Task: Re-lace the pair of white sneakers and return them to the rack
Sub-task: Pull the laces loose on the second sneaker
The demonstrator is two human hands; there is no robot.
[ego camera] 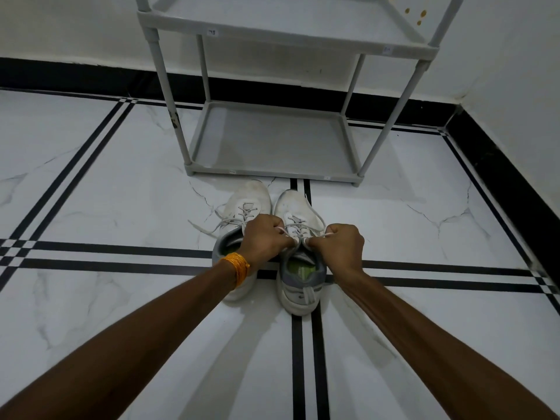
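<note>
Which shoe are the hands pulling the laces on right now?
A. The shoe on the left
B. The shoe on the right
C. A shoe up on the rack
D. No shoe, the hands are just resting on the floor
B: the left hand and the right hand each pinch a lace end over the right sneaker, while the left sneaker lies beside it with its laces loose on the floor.

Top of the rack (285, 40) cut off by the upper edge. Small labels on its shelves too tiny to read. Fingers (291, 242) curled under, tips out of sight. Heel of the left sneaker (242, 207) hidden behind the left hand (262, 239) and wrist. Both arms cut off at the bottom.
</note>
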